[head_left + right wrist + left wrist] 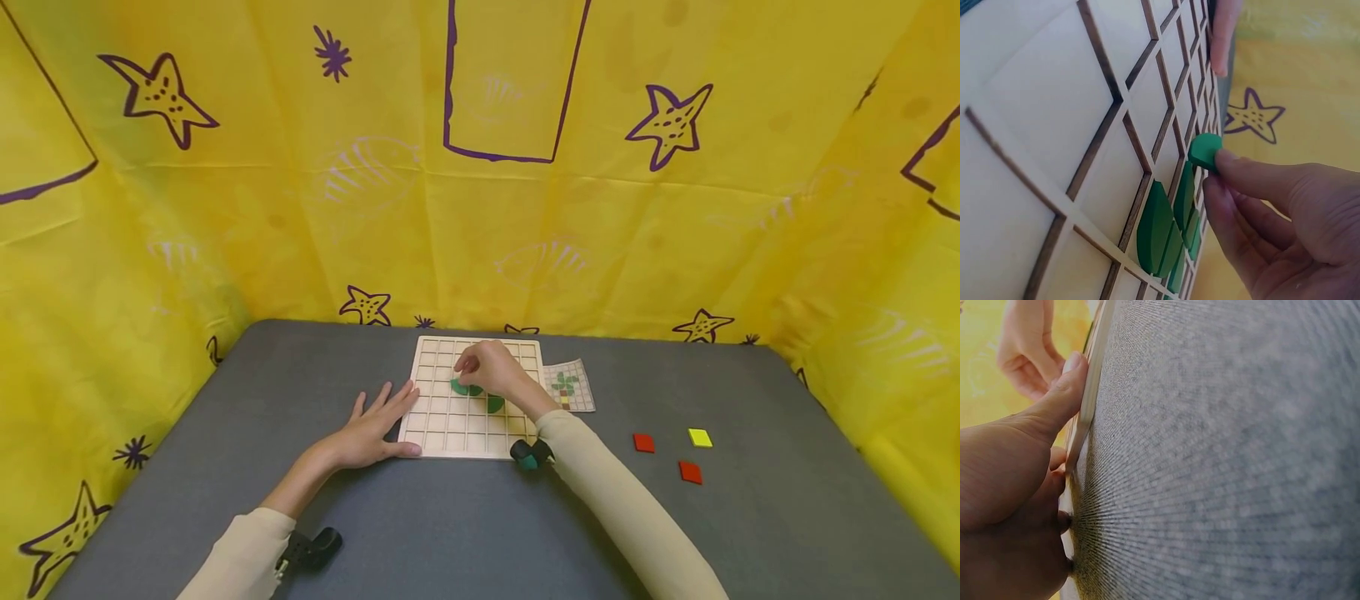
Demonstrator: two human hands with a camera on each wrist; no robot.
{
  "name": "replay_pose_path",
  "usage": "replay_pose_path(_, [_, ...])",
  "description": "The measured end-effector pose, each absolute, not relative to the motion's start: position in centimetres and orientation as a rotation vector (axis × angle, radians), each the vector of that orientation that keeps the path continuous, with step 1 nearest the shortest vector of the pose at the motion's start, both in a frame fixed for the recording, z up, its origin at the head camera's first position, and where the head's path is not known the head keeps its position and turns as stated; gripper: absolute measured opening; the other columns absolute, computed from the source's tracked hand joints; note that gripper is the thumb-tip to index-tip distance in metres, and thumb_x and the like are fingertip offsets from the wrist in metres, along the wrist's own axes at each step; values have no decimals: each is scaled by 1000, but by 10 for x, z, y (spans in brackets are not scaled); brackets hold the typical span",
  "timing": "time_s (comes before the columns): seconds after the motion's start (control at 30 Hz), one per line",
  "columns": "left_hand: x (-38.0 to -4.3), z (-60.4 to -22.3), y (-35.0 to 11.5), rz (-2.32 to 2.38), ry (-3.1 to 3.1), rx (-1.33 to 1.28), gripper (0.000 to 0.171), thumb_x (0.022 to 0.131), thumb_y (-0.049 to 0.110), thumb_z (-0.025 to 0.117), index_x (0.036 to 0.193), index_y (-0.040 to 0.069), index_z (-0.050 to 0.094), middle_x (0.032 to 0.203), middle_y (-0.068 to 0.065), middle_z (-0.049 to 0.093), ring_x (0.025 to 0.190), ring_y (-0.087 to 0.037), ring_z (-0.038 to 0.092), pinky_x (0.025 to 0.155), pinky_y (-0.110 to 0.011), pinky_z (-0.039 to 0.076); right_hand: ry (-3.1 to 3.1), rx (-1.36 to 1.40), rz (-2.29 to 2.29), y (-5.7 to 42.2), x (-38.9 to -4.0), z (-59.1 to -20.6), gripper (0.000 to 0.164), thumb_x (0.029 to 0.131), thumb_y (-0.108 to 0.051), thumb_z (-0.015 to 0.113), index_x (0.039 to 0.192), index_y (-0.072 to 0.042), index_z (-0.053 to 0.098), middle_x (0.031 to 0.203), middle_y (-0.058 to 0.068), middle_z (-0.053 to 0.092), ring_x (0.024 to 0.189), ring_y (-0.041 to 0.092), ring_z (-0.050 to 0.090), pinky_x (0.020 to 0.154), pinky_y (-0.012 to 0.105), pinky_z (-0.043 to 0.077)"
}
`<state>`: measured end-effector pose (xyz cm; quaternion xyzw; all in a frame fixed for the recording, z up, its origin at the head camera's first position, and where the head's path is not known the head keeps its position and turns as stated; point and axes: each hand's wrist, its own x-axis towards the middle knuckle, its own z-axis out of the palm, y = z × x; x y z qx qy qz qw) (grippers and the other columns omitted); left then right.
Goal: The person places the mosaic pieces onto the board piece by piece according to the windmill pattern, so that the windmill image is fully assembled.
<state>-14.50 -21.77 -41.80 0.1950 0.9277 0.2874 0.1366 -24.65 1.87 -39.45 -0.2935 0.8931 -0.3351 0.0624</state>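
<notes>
A pale wooden grid board lies on the table, its square cells divided by raised ridges. My left hand rests at its left side, fingers spread and fairly straight, with thumb and fingertips touching the edge. Over the upper middle of the grid, my right hand pinches a small green piece between thumb and fingers. In the right wrist view that piece is tilted, held just off the board. Several green leaf-shaped pieces sit in cells below it; the right hand partly covers them in the head view.
A printed pattern card lies against the board's right side, showing a green flower design on a grid. Farther right on the grey table are two red square tiles and one yellow tile. Yellow patterned cloth hangs around the table.
</notes>
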Motion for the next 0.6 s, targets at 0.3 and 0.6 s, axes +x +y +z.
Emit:
replay_pose_path(0.3, [-145, -418, -219, 834, 2683, 564, 93, 89, 46, 68, 157, 6, 19, 164, -16, 7, 146, -47, -6, 107, -68, -14, 2761, -921, -949, 16, -247, -396, 6, 84, -3, 77, 90, -4, 75, 78, 2, 70, 68, 10, 61, 59, 22, 50])
replay_pose_path(0.6, [-145, -418, -220, 843, 2684, 562, 93, 89, 46, 68, 157, 6, 19, 164, -16, 7, 146, -48, -6, 106, -68, -15, 2776, -937, -935, 13, -248, -398, 10, 85, -2, 74, 95, -5, 76, 78, -1, 69, 71, 9, 61, 64, 22, 50])
